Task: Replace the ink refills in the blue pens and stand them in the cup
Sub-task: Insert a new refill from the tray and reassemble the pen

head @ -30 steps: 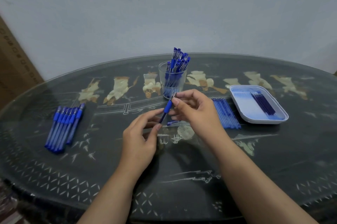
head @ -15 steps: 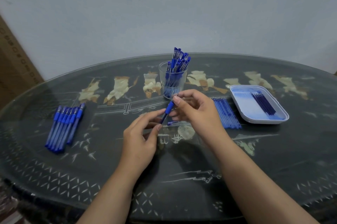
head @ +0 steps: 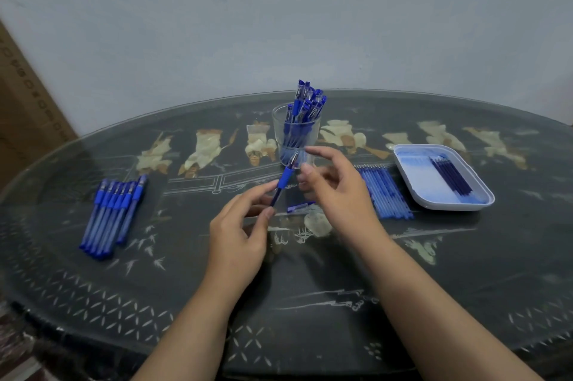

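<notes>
1. Nearest us, our left hand point(head: 238, 238) pinches the lower barrel of one pen point(head: 284, 179) between thumb and fingertips, above the table point(head: 310, 303).
2. The pen's long axis runs up and away, tip pointing at the cup point(head: 279, 132) just beyond. We judge that capping comes next: one cap point(head: 300, 207) lies flat on the table just under our hands, nearer the right one.
3. Our right hand point(head: 338, 194) is loosely spread and blurred, holding nothing, its thumb just beside the pen's grip.
4. To the left, well apart, lies a row of pens point(head: 114, 213). We count about seven.
5. To the right lie the fresh refills point(head: 384, 194), too many and too close to count.
6. Beyond them, one tray point(head: 446, 208) holds five or six dark refills point(head: 451, 177).
7. Farthest, the one cup holds roughly ten pens standing upright.
</notes>
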### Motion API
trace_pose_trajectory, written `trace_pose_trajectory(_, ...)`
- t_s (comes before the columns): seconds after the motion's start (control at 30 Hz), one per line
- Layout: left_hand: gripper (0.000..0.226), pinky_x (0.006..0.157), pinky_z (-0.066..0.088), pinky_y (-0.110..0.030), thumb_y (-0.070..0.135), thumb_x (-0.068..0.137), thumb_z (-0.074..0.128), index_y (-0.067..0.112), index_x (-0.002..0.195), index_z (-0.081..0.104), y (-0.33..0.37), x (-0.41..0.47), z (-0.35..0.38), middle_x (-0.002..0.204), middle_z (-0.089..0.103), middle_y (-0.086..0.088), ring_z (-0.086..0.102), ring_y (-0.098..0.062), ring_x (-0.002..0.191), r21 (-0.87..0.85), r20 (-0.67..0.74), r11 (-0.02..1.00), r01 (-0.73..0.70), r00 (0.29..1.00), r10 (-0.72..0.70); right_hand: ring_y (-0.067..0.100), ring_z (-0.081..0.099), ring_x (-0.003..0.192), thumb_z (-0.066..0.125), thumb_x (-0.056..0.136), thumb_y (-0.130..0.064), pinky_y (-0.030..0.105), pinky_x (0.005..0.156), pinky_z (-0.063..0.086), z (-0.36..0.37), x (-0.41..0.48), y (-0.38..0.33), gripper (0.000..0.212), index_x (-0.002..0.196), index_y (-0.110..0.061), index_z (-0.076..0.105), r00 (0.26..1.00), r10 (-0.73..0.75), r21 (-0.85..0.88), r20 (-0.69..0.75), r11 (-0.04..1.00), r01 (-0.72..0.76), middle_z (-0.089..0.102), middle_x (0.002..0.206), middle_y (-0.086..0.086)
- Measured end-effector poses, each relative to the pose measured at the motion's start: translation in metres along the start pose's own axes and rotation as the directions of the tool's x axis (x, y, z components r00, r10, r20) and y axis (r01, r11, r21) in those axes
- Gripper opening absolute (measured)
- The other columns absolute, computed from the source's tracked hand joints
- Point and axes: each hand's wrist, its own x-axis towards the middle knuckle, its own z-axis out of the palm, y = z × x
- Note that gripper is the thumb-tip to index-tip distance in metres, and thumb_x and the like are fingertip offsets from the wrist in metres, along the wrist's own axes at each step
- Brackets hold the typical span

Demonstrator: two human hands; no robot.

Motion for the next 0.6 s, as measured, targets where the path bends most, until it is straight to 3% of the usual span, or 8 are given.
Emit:
trace_pose_trajectory(0.07, 0.049, 0.078, 0.049, -0.011, -0.006, 0.086, 0.064, 0.032, 0.118, 0.067, 0.000, 0.000, 0.000, 0.099, 0.067, 0.007, 0.066, -0.009, 0.089, -0.010, -0.003, 1.000, 0.007, 1.000, -0.007, 0.010, 0.062, 0.095, 0.067, 0.089, -0.017, 0.033, 0.090, 0.051, -0.002, 0.001, 0.015, 0.033, 0.121, -0.027, 0.062, 0.988, -0.122, -0.421, 0.092, 0.895, 0.150, 0.069, 0.099, -0.005)
trace_pose_trajectory(0.1, 0.049, 0.079, 0.049, -0.011, -0.006, 0.086, 0.064, 0.031, 0.118, 0.067, 0.000, 0.000, 0.000, 0.099, 0.067, 0.007, 0.066, -0.009, 0.089, -0.011, -0.006, 1.000, 0.006, 1.000, -0.006, 0.012, 0.059, 0.104, 0.068, 0.087, -0.014, 0.033, 0.095, 0.048, -0.001, 0.001, 0.023, 0.038, 0.123, -0.026, 0.063, 0.971, -0.154, -0.530, 0.181, 0.817, 0.228, 0.067, 0.107, -0.006)
trace_pose_trajectory(0.23, 0.051, 0.078, 0.050, -0.012, -0.007, 0.086, 0.065, 0.033, 0.117, 0.067, 0.000, 0.000, 0.001, 0.099, 0.067, 0.006, 0.067, -0.010, 0.089, -0.024, -0.013, 1.000, 0.017, 1.000, -0.018, 0.021, 0.055, 0.107, 0.063, 0.088, -0.010, 0.037, 0.096, 0.045, 0.003, -0.001, 0.036, 0.030, 0.117, -0.017, 0.070, 0.917, -0.186, -0.616, 0.354, 0.692, 0.378, 0.067, 0.107, 0.001)
trace_pose_trajectory(0.33, 0.051, 0.078, 0.050, -0.011, -0.007, 0.086, 0.064, 0.033, 0.117, 0.067, 0.000, 0.000, 0.000, 0.098, 0.067, 0.006, 0.067, -0.010, 0.088, -0.025, -0.008, 1.000, 0.019, 1.000, -0.019, 0.021, 0.056, 0.101, 0.062, 0.090, -0.008, 0.037, 0.092, 0.047, 0.006, 0.000, 0.036, 0.031, 0.119, -0.017, 0.069, 0.948, -0.197, -0.597, 0.250, 0.739, 0.311, 0.064, 0.103, 0.005)
trace_pose_trajectory(0.4, 0.050, 0.078, 0.049, -0.011, -0.007, 0.085, 0.064, 0.033, 0.116, 0.067, 0.000, 0.000, 0.000, 0.096, 0.067, 0.007, 0.067, -0.010, 0.087, -0.027, -0.006, 0.999, 0.021, 1.000, -0.021, 0.015, 0.055, 0.096, 0.062, 0.091, -0.007, 0.028, 0.090, 0.045, 0.004, 0.002, 0.025, 0.036, 0.123, -0.022, 0.065, 0.989, -0.096, -0.488, 0.114, 0.862, 0.140, 0.058, 0.102, 0.003)
trace_pose_trajectory(0.47, 0.051, 0.077, 0.049, -0.010, -0.007, 0.085, 0.065, 0.034, 0.116, 0.067, 0.001, 0.000, 0.000, 0.096, 0.067, 0.008, 0.067, -0.009, 0.087, -0.024, 0.001, 1.000, 0.019, 1.000, -0.019, 0.011, 0.059, 0.087, 0.065, 0.089, -0.003, 0.025, 0.083, 0.051, -0.003, 0.006, 0.009, 0.032, 0.114, -0.022, 0.068, 0.997, 0.078, -0.156, -0.003, 0.985, -0.077, 0.059, 0.095, 0.001)
trace_pose_trajectory(0.53, 0.052, 0.076, 0.048, -0.009, -0.007, 0.085, 0.065, 0.036, 0.114, 0.067, 0.004, 0.000, 0.000, 0.095, 0.067, 0.008, 0.066, -0.007, 0.087, -0.022, 0.011, 1.000, 0.013, 1.000, -0.013, 0.016, 0.066, 0.082, 0.069, 0.083, 0.003, 0.026, 0.076, 0.057, -0.008, 0.007, -0.008, 0.028, 0.105, -0.015, 0.070, 0.980, 0.200, 0.348, -0.012, 0.920, -0.183, 0.065, 0.088, 0.005)
trace_pose_trajectory(0.6, 0.052, 0.076, 0.047, -0.007, -0.008, 0.085, 0.065, 0.037, 0.112, 0.066, 0.007, -0.001, -0.001, 0.095, 0.066, 0.009, 0.064, -0.004, 0.087, -0.015, 0.027, 1.000, 0.001, 1.000, -0.001, 0.024, 0.069, 0.080, 0.071, 0.079, 0.005, 0.034, 0.077, 0.060, -0.013, 0.006, -0.019, 0.026, 0.102, -0.007, 0.067, 0.976, 0.217, 0.624, -0.019, 0.765, -0.158, 0.069, 0.083, 0.009)
